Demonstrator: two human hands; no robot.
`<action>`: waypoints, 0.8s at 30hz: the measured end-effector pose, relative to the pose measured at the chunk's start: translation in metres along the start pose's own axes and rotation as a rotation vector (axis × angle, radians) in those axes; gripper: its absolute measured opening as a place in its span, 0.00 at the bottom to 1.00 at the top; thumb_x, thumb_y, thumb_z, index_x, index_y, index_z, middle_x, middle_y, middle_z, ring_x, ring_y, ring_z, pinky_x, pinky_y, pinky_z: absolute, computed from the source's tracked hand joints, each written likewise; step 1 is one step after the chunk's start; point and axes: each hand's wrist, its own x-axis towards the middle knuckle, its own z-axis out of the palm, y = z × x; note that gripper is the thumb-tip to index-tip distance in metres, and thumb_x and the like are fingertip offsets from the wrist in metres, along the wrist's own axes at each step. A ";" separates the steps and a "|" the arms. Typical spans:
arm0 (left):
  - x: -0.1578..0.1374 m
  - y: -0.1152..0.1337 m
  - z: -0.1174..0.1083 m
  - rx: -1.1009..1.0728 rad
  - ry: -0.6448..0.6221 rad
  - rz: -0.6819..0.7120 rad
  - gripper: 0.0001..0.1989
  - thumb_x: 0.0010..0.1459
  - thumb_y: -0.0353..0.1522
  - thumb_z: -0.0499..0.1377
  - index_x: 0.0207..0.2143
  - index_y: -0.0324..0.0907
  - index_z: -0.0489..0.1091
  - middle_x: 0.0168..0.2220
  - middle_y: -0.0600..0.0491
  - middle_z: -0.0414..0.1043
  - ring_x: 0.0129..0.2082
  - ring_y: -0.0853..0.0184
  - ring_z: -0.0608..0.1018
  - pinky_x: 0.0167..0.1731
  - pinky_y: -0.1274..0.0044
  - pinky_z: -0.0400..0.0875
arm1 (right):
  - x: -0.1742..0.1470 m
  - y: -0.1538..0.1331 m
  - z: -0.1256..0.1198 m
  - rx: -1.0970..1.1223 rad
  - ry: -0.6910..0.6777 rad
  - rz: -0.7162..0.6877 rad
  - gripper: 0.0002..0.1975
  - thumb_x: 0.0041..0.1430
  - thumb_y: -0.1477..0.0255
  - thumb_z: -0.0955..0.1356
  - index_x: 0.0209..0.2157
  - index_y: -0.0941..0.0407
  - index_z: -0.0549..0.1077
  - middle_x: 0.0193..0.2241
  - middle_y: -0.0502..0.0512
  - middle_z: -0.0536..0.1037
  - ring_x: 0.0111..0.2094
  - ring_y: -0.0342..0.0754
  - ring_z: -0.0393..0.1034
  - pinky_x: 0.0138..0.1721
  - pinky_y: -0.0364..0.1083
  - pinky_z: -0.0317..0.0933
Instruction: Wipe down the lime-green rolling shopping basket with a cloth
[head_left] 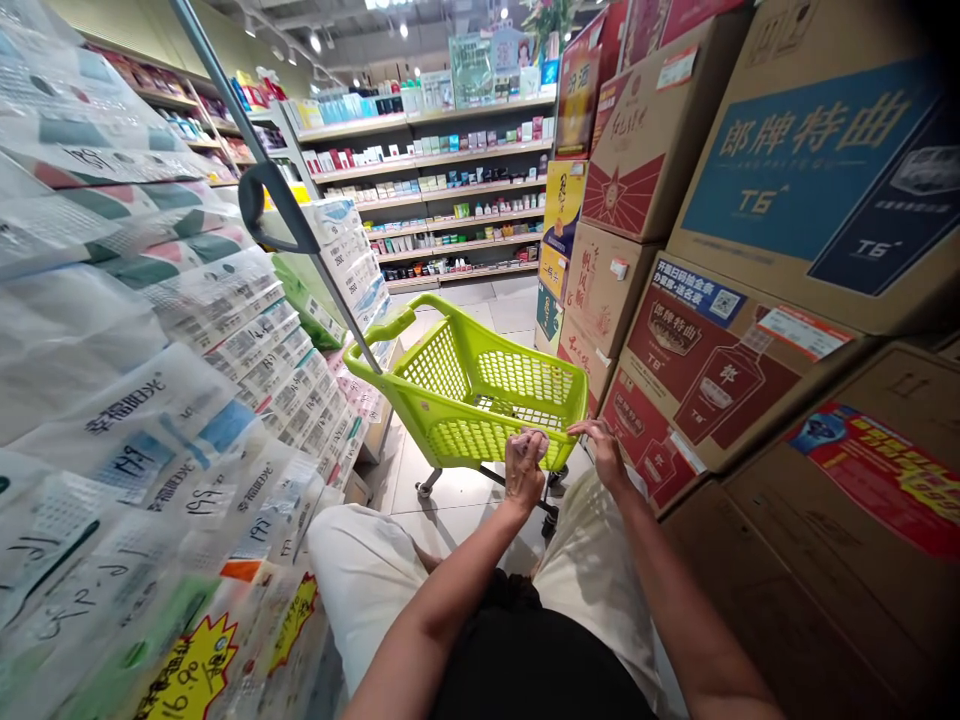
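Observation:
A lime-green shopping cart [491,437] with a perforated plastic basket stands in front of my knees. My left hand [523,480] is closed on a crumpled pale pink cloth [534,442] against the near side of the basket. At the basket's near right corner is my right hand [604,455], with its fingers stretched out to the rim. I cannot tell how firmly they touch it. A long grey pole with a loop handle [279,210] slants up and left from the cart's far left corner.
Stacked plastic-wrapped paper packs [217,440] rise close on my left. Stacked cardboard liquor cartons [712,370] wall in the right side. Beyond the cart, shelves [450,190] hold rows of small boxes and bottles. Pale floor tiles [397,490] show around the cart's wheels.

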 end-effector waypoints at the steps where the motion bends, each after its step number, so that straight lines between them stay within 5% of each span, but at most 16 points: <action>1: 0.002 -0.002 -0.002 0.002 -0.013 0.008 0.35 0.54 0.18 0.52 0.61 0.50 0.72 0.57 0.43 0.68 0.59 0.55 0.68 0.64 0.61 0.64 | -0.001 0.002 0.000 -0.009 -0.002 -0.004 0.28 0.72 0.61 0.52 0.34 0.52 0.81 0.41 0.57 0.82 0.49 0.55 0.72 0.57 0.57 0.62; 4: 0.007 -0.019 -0.018 -0.001 0.014 -0.036 0.35 0.52 0.18 0.52 0.60 0.49 0.73 0.55 0.44 0.68 0.59 0.56 0.69 0.64 0.62 0.64 | -0.006 0.009 0.001 -0.088 -0.028 -0.059 0.28 0.72 0.61 0.52 0.36 0.52 0.80 0.42 0.58 0.80 0.50 0.55 0.70 0.59 0.58 0.61; 8: 0.018 -0.055 -0.051 0.005 0.305 -0.297 0.32 0.54 0.19 0.51 0.60 0.46 0.71 0.57 0.41 0.67 0.60 0.55 0.69 0.64 0.61 0.63 | -0.006 0.010 0.009 -0.241 -0.035 -0.120 0.25 0.73 0.62 0.53 0.35 0.50 0.78 0.39 0.57 0.79 0.49 0.55 0.68 0.62 0.59 0.58; 13: 0.030 -0.083 -0.066 -0.033 0.470 -0.425 0.30 0.60 0.22 0.51 0.64 0.45 0.66 0.63 0.40 0.66 0.65 0.54 0.66 0.68 0.60 0.59 | 0.012 -0.016 0.056 -0.534 0.016 -0.159 0.19 0.72 0.60 0.59 0.35 0.51 0.76 0.35 0.58 0.79 0.43 0.56 0.69 0.66 0.61 0.47; 18: 0.021 -0.091 -0.043 -0.140 0.440 -0.431 0.29 0.65 0.29 0.53 0.69 0.42 0.61 0.68 0.38 0.63 0.70 0.54 0.63 0.70 0.59 0.55 | 0.022 -0.041 0.106 -0.710 -0.066 -0.186 0.23 0.73 0.57 0.59 0.33 0.53 0.76 0.32 0.58 0.81 0.34 0.51 0.71 0.43 0.49 0.55; 24: 0.042 -0.096 -0.053 -0.175 0.648 -0.558 0.32 0.66 0.27 0.52 0.71 0.36 0.58 0.69 0.33 0.61 0.70 0.52 0.64 0.70 0.61 0.57 | 0.029 -0.034 0.101 -0.761 -0.096 -0.208 0.28 0.71 0.51 0.59 0.26 0.54 0.73 0.26 0.55 0.78 0.28 0.45 0.66 0.31 0.46 0.43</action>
